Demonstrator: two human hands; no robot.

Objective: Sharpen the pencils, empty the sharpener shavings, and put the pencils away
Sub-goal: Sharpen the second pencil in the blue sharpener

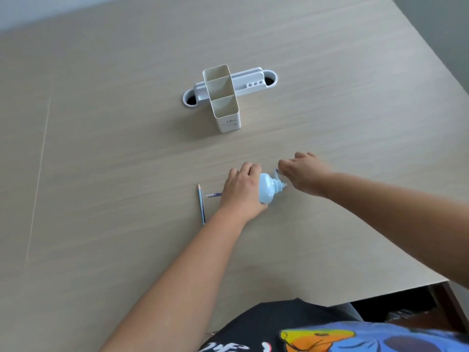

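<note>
A light blue crank sharpener (268,188) stands on the wooden table (101,174) near its front. My left hand (241,191) wraps around the sharpener's left side and holds it. A pencil end (214,195) sticks out to the left from under that hand. My right hand (303,174) pinches the small blue crank handle (276,171) at the sharpener's right. A sharpened blue pencil (201,204) lies loose on the table left of my left hand, tip pointing away. A white pencil holder (223,97) with three empty compartments stands farther back.
Behind the holder a white cable tray (253,82) with oval openings is set into the tabletop. The table's right edge (380,293) runs diagonally close to my right arm. A thin seam crosses the table at the left.
</note>
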